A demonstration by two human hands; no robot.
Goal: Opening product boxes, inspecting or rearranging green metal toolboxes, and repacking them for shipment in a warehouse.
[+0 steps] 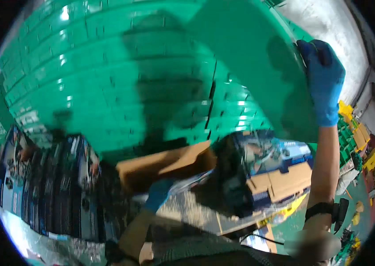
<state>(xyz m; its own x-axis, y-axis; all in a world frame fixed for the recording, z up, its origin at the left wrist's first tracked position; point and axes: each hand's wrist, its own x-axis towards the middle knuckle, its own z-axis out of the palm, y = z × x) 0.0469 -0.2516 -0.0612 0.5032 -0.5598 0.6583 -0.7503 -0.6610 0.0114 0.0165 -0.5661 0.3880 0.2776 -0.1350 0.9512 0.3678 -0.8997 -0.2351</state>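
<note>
My right hand [324, 73], in a blue glove, is closed on the right edge of a smooth, flat green piece [258, 66], which looks like a plastic panel or case side. It is raised and tilted in front of the green stack. My left hand [160, 194], also gloved in blue, is at the near wall of an open cardboard box [152, 170]. Motion blur and shadow hide its fingers, so its grip does not show. The box's brown flaps stand up, and its inside is dark.
A wall of stacked green plastic pieces [94, 84] rises behind the box. Several dark printed cartons [52, 186] stand in a row at left. More printed cartons [276, 164] with brown flaps are at right. Yellow and green parts [355, 126] lie at far right.
</note>
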